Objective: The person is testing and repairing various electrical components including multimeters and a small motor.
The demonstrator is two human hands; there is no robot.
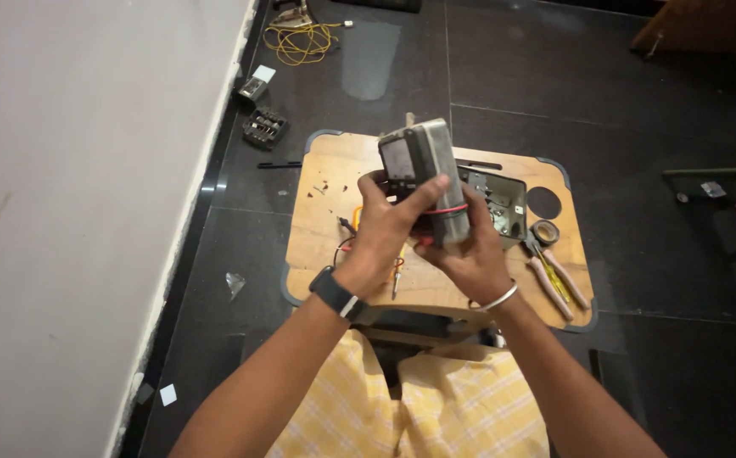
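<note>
Head view, 2 hands (pixel 380 242) (pixel 470 259), 1 meter (pixel 423 165)

Both forearms reach forward, converging mid-frame. Left hand (pixel 382 233) raised, fingers curled, thumb stretched right in firm grasp; watch on wrist. Right hand (pixel 468 254) cupped beneath, fingers wrapped; bangle on wrist.

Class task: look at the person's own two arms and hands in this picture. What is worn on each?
Both forearms are bare, with no sleeves and no gloves. The left hand has a dark band with a black watch at the wrist. The right hand has a thin silver bangle around its wrist.
</note>
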